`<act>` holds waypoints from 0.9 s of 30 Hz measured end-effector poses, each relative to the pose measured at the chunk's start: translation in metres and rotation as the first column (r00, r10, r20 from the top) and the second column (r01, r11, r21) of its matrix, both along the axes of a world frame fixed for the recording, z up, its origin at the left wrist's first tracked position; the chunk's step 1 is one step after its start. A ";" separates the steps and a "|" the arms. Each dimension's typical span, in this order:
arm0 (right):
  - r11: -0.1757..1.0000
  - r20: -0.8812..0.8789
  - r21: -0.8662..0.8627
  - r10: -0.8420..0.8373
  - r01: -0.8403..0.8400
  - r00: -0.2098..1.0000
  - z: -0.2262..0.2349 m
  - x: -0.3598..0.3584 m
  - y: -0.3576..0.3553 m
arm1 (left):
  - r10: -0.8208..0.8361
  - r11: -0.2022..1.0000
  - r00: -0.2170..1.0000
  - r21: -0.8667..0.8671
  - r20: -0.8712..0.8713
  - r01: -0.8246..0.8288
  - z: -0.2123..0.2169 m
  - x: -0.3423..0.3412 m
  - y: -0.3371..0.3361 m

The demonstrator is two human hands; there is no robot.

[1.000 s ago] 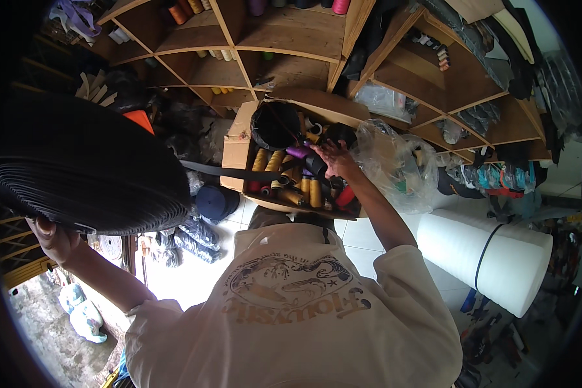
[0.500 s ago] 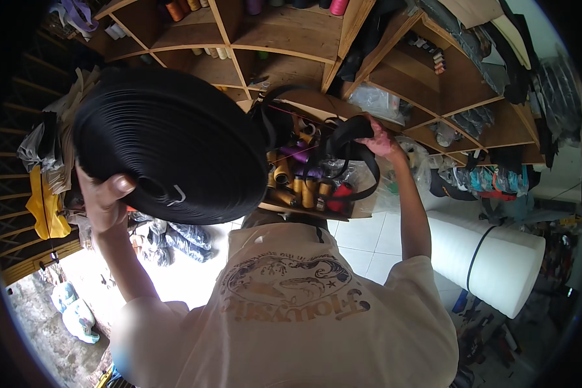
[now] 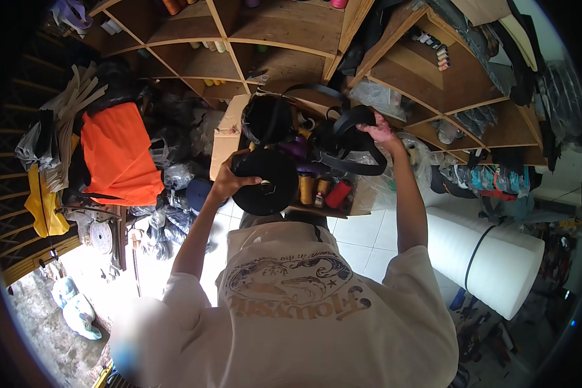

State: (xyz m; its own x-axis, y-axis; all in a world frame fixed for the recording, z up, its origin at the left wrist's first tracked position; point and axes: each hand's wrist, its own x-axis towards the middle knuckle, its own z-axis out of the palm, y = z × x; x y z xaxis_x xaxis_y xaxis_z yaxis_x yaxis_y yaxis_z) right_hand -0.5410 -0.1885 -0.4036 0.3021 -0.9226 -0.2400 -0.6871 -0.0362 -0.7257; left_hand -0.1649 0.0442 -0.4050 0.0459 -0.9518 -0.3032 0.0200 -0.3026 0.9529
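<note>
A flat round roll of black webbing (image 3: 249,194) is gripped at its left side by my left hand (image 3: 229,180), with the thumb across its face near the centre hole. The roll is over the near left part of an open cardboard box (image 3: 228,132). My right hand (image 3: 383,132) is closed on loose loops of black webbing strap (image 3: 355,116) above the right side of the box. One length of strap arches over the box toward the left. Inside lie yellow thread spools (image 3: 308,187), a red spool (image 3: 339,193) and something purple (image 3: 295,155), partly covered by the strap and roll.
Wooden shelves (image 3: 284,32) with thread spools rise behind the box. An orange cloth or bag (image 3: 119,155) hangs at left beside dark plastic-wrapped bundles. A large white foam roll (image 3: 498,265) lies on the tiled floor (image 3: 359,255) at right. Clear plastic (image 3: 414,161) lies beside the box.
My left hand has brought the webbing roll down and right, away from the camera and over the box. The orange item behind it now shows. My right hand still holds the loops, slightly shifted.
</note>
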 end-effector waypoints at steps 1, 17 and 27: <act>0.999 0.005 -0.037 -0.015 0.015 1.000 -0.020 -0.013 -0.008 | -0.049 0.999 0.999 0.002 0.002 0.049 -0.006 -0.007 -0.002; 0.999 -0.155 -0.047 -0.026 0.019 0.988 -0.016 0.012 -0.009 | 0.077 0.996 0.997 0.042 0.030 -0.078 -0.076 -0.013 0.012; 1.000 -0.192 0.023 0.021 -0.017 0.981 0.001 0.027 0.007 | 0.049 0.983 0.956 0.154 0.288 -0.097 -0.103 0.012 0.025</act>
